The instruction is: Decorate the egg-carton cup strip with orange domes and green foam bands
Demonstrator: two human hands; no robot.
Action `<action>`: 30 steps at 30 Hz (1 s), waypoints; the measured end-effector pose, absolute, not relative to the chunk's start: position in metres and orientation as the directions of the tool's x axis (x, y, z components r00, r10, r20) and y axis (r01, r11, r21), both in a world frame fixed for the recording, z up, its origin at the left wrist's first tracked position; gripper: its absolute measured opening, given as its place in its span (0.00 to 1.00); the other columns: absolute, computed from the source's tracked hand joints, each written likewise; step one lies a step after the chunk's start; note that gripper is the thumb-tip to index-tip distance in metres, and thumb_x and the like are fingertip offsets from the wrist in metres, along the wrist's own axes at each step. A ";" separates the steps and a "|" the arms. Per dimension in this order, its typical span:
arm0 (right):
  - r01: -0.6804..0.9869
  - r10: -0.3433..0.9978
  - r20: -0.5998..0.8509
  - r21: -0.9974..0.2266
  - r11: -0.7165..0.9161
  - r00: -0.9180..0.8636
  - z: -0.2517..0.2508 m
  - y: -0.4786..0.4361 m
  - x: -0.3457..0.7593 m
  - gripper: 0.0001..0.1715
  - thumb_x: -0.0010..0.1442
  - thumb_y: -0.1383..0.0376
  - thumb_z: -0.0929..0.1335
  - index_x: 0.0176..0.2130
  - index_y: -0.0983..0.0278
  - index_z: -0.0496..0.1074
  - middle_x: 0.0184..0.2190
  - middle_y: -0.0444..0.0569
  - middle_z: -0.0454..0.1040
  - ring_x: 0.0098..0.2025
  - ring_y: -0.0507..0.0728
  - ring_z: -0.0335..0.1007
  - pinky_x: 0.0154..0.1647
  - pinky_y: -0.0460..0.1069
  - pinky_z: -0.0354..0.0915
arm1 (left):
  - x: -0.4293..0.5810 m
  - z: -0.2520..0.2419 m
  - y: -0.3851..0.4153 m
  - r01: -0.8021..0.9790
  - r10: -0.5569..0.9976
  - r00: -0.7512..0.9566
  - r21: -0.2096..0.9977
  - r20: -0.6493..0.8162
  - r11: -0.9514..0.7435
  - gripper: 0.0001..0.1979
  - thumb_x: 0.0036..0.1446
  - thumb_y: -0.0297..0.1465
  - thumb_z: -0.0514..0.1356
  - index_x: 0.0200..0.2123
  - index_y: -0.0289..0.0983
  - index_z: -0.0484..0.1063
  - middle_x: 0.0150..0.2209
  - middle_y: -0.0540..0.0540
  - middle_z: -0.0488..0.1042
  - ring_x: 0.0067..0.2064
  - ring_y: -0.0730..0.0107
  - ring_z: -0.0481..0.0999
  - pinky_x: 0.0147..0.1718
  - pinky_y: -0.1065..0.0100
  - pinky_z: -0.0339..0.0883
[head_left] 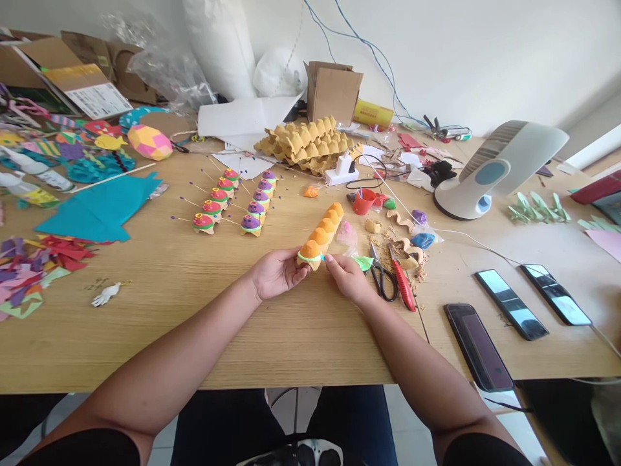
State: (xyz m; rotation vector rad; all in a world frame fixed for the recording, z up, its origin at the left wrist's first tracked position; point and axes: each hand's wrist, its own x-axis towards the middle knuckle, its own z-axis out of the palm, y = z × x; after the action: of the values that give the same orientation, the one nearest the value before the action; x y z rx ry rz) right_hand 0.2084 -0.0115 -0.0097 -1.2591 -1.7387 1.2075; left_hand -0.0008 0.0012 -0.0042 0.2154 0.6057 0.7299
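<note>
My left hand [280, 274] is closed around the near end of an egg carton strip [315, 248]. Orange clay domes cover its row of bumps, and a pale green band rims the nearest one. At that same end, my right hand [348, 277] pinches a small blue piece [322, 257] against the carton's side; its exact kind is too small to tell. Further left stand two finished-looking strips, one with red and green domes [212, 207] and one with purple domes [255, 208], both bristling with thin dark-tipped sticks.
Black-handled scissors [384, 278] and a red utility knife [402, 282] lie just right of my right hand, among carton scraps. A red cup [363, 201] and stacked egg trays [303, 144] sit beyond. Several phones [478, 346] and a white fan [490, 171] occupy the right side.
</note>
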 end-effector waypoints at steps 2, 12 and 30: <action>0.311 0.953 -0.008 -0.946 0.091 -0.302 -0.010 -0.012 0.209 0.37 0.61 0.32 0.58 0.23 0.59 0.53 0.20 0.39 0.49 0.24 0.50 0.43 0.26 0.49 0.44 | -0.001 -0.004 0.001 -0.559 0.679 0.584 0.387 -0.445 0.733 0.17 0.74 0.30 0.47 0.44 0.29 0.74 0.31 0.39 0.81 0.29 0.69 0.82 0.29 0.72 0.80; 0.307 0.978 0.063 -0.944 0.123 -0.200 -0.001 -0.014 0.209 0.36 0.62 0.33 0.58 0.24 0.59 0.52 0.22 0.40 0.49 0.26 0.51 0.45 0.28 0.49 0.46 | 0.004 0.000 0.000 -0.588 0.700 0.531 0.387 -0.477 0.710 0.16 0.73 0.30 0.48 0.45 0.30 0.74 0.30 0.41 0.81 0.28 0.70 0.82 0.29 0.74 0.79; 0.369 0.978 0.067 -0.919 0.137 -0.198 -0.008 -0.010 0.210 0.35 0.63 0.35 0.60 0.23 0.60 0.55 0.22 0.40 0.52 0.26 0.51 0.48 0.28 0.49 0.48 | 0.009 -0.005 -0.005 -0.596 0.780 0.484 0.503 -0.397 0.626 0.09 0.66 0.20 0.57 0.42 0.28 0.78 0.37 0.39 0.83 0.35 0.70 0.84 0.36 0.76 0.80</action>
State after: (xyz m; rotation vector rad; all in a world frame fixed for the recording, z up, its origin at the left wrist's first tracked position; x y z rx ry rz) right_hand 0.2104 -0.0102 -0.0082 -1.3156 -1.6831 1.0515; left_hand 0.0088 -0.0049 -0.0049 0.3168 0.6443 0.8550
